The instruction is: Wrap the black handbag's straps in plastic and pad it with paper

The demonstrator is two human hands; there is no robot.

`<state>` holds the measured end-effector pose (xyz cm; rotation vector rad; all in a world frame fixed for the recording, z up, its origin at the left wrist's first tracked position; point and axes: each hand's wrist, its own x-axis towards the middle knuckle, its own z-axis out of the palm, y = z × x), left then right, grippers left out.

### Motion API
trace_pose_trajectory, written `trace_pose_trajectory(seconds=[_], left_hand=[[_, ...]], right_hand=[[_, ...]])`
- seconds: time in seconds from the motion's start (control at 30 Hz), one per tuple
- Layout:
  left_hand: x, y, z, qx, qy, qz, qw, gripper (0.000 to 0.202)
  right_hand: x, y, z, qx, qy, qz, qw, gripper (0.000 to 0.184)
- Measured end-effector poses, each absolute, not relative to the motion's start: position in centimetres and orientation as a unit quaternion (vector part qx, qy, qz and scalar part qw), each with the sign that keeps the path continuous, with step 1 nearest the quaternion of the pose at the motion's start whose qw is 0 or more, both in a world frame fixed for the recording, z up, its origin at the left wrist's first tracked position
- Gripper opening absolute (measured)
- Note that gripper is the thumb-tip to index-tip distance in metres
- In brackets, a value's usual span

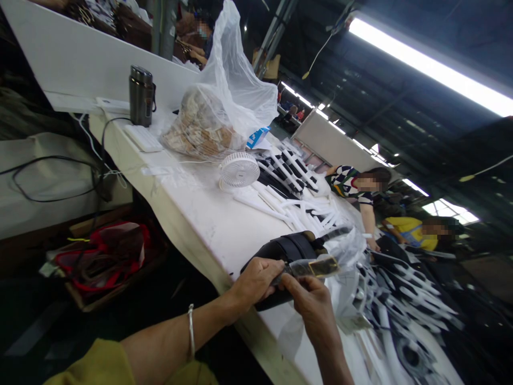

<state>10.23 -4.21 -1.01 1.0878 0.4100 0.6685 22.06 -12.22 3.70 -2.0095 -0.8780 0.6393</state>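
Note:
Near the table's front edge lies a black bag point(262, 254), probably leather, partly hidden behind my hands. Over it, a dark strap point(298, 268) in clear plastic wrap runs between my fingers, with a gold-coloured rectangular buckle point(324, 266) at its right part. My left hand point(258, 275) is closed, pinching the strap's left end between thumb and fingers. From the right, my right hand point(315, 305) pinches the same strap close to my left fingertips. Crumpled clear plastic point(348, 248) lies just beyond the bag.
White and black strips point(304, 211) cover the table beyond the bag. A small white fan point(239, 170), a plastic bag of scraps point(204, 120) and a thermos point(141, 96) stand farther left. Below is a box with red material point(108, 251). Two co-workers point(352, 184) sit across.

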Motion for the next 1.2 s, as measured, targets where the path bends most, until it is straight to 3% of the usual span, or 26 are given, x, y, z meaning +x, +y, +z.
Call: trace_pose_trajectory(seconds=[0.2, 0.53, 0.73, 1.2], left_hand=[[9.7, -4.3, -0.5, 0.428, 0.199, 0.255, 0.844, 0.053], [9.8, -4.3, -0.9, 0.445, 0.191, 0.278, 0.830, 0.054], [10.0, -4.8, -1.1, 0.463, 0.222, 0.397, 0.761, 0.034], [9.4, -4.9, -0.8, 0.530, 0.244, 0.429, 0.689, 0.017]], right_hand=[[23.1, -13.0, 3.0, -0.708, -0.338, 0.389, 0.482, 0.043], [22.8, -12.8, 2.6, -0.699, -0.353, 0.371, 0.499, 0.042], [23.0, -12.6, 2.7, -0.713, -0.345, 0.361, 0.492, 0.049], [23.1, -12.5, 2.7, -0.711, -0.357, 0.296, 0.529, 0.037]])
